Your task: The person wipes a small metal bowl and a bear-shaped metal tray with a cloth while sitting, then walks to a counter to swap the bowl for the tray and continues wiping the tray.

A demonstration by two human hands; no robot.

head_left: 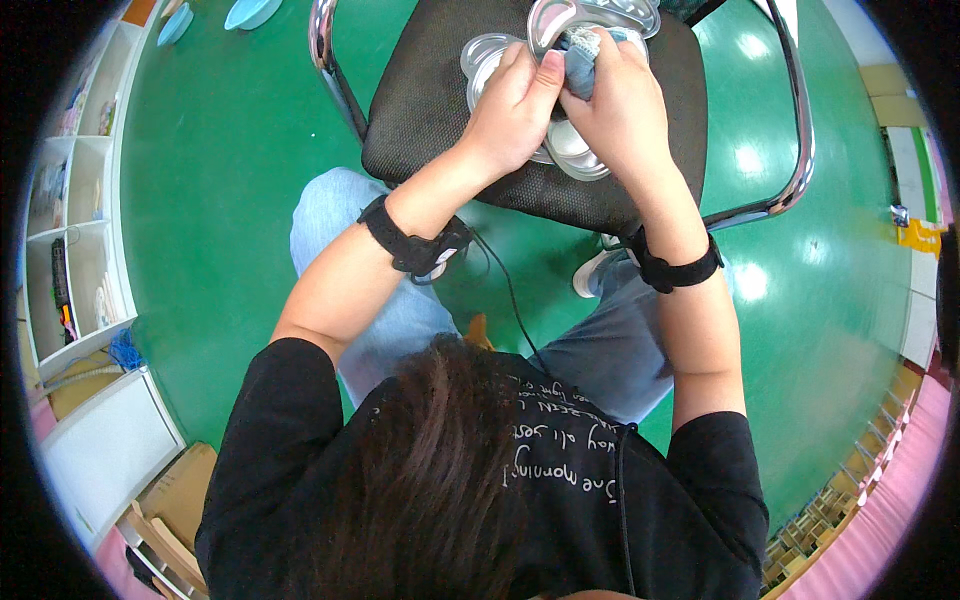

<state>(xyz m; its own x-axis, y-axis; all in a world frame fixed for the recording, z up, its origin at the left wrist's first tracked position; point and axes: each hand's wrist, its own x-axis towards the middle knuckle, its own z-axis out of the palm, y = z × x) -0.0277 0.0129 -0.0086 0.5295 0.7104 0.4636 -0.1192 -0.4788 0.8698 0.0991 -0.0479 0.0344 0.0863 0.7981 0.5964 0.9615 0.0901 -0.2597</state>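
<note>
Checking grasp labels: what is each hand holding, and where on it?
Left hand grips the metal tray by its near-left rim; right hand clutches a bunched blue-grey cloth, pressed against the tray.

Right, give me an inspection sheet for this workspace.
Surface: black mesh chair seat with chrome frame.
Job's things: stacked bear-shaped metal trays; blue-grey cloth.
Clutter: nothing seen on the seat.
Hands: left hand grips a tray; right hand presses the cloth onto it.
Cables: black wire from the left wristband; right wristband.
Surroundings: green floor, white shelves, cardboard box.
</note>
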